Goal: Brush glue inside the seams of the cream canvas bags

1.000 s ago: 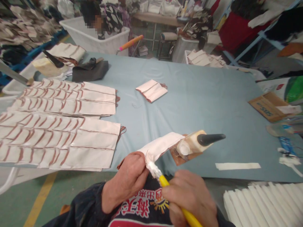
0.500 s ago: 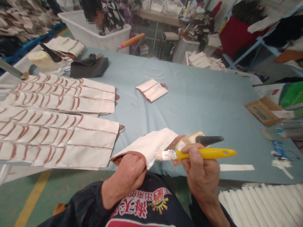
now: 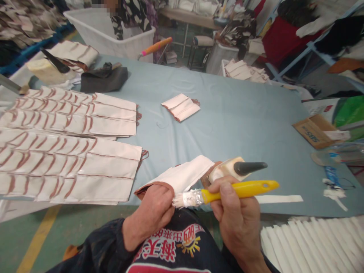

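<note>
- Left hand point(image 3: 156, 206): closed at the near, brown-edged end of a white piece; fingertips hidden.
- Right hand point(image 3: 236, 212): wrapped about the handle of a brush, thumb on top. The two hands are apart.
- Overlapped pieces, two rows, at left: upper row point(image 3: 113, 117), lower row point(image 3: 113, 167); white with brown edges, lying on the blue-green table point(image 3: 241, 113).
- Dark cloth point(image 3: 105, 79): folded, beyond the upper row.
- White piece point(image 3: 179, 172): at the table's near edge, slanting from the left hand towards the block. Risk: a loose hold could let the near end slip or crease.
- Small folded piece point(image 3: 181, 107): white, brown-edged, alone mid-table.
- Brush point(image 3: 209, 195): yellow handle, bristles coated white and pointing left, close beside the left hand; contact cannot be told. Risk: a slight push leftward could smear the fingers or brown edge; an overloaded tip could drip on the apron point(image 3: 173, 246) below.
- Off-white block point(image 3: 227, 167): black handle, just behind the right hand. Risk: a backward swing of that hand could knock it.
- White strip point(image 3: 278, 199): flat near the table edge, right of the brush. Risk: stray drops could mark it.
- Cardboard box point(image 3: 313, 132): open, far right.
</note>
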Motion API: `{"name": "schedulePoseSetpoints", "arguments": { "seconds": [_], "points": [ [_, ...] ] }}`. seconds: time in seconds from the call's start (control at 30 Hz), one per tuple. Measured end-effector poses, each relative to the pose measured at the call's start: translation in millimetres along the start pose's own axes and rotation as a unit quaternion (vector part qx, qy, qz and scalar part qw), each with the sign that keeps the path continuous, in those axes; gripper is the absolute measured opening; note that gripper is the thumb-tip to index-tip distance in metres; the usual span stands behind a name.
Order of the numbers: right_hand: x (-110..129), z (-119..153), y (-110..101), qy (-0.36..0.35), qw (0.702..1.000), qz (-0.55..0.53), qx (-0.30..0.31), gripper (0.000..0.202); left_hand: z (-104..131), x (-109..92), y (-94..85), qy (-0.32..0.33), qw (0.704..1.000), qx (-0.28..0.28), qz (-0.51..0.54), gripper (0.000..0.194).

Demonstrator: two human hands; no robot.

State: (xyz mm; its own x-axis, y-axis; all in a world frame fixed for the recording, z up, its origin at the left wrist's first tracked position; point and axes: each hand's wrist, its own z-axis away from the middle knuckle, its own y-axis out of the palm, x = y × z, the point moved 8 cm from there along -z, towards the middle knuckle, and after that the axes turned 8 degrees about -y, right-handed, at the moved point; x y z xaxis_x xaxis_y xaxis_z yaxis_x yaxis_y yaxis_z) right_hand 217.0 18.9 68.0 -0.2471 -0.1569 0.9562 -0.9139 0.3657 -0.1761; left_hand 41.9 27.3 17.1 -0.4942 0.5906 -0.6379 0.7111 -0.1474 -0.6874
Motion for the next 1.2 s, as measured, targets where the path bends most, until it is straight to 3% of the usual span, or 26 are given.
{"name": "schedulePoseSetpoints", "arguments": {
  "seconds": [0.1,0.17,0.3,0.43,0.5,0.57,0.67,0.87,0.97,1.03,1.13,1.2],
  "points": [
    [-6,-2,1,-0.005,1.000,0.004,-0.017,0.047,-3,1,0.3,-0.033,0.998,0.009,0.052,0.024],
    [-6,-6,-6,-0.032,0.998,0.021,-0.050,0.046,-7,11,1.4,-0.115,0.986,0.032,0.118,0.027],
    [9,-6,-23,-0.127,0.985,0.068,-0.098,0.036,-11,35,4.2,-0.311,0.913,0.080,0.250,0.026],
    [17,-1,-23,-0.192,0.977,0.080,-0.046,0.027,-16,44,3.7,-0.385,0.836,0.082,0.381,0.025],
    [26,1,-17,-0.259,0.958,0.122,-0.007,0.024,-15,43,9.4,-0.413,0.792,0.099,0.439,0.027],
    [38,3,-4,-0.333,0.928,0.165,0.037,0.021,-13,39,14.2,-0.428,0.768,0.112,0.463,0.032],
    [52,7,19,-0.397,0.893,0.187,0.095,0.021,-15,29,15.9,-0.422,0.776,0.125,0.451,0.040],
    [64,15,33,-0.379,0.899,0.204,0.076,0.021,-29,13,2.1,-0.350,0.848,0.141,0.372,0.031],
    [63,17,37,-0.383,0.899,0.191,0.091,0.023,-32,12,-0.8,-0.324,0.865,0.149,0.354,0.030],
    [56,12,31,-0.362,0.917,0.155,0.064,0.023,-31,14,-0.1,-0.322,0.871,0.159,0.335,0.030],
    [38,0,7,-0.284,0.956,0.066,-0.023,0.024,-30,20,-2.6,-0.326,0.882,0.159,0.300,0.033],
    [29,-4,-4,-0.247,0.968,0.007,-0.037,0.025,-30,22,-5.6,-0.325,0.879,0.163,0.309,0.033]
  ]
}}
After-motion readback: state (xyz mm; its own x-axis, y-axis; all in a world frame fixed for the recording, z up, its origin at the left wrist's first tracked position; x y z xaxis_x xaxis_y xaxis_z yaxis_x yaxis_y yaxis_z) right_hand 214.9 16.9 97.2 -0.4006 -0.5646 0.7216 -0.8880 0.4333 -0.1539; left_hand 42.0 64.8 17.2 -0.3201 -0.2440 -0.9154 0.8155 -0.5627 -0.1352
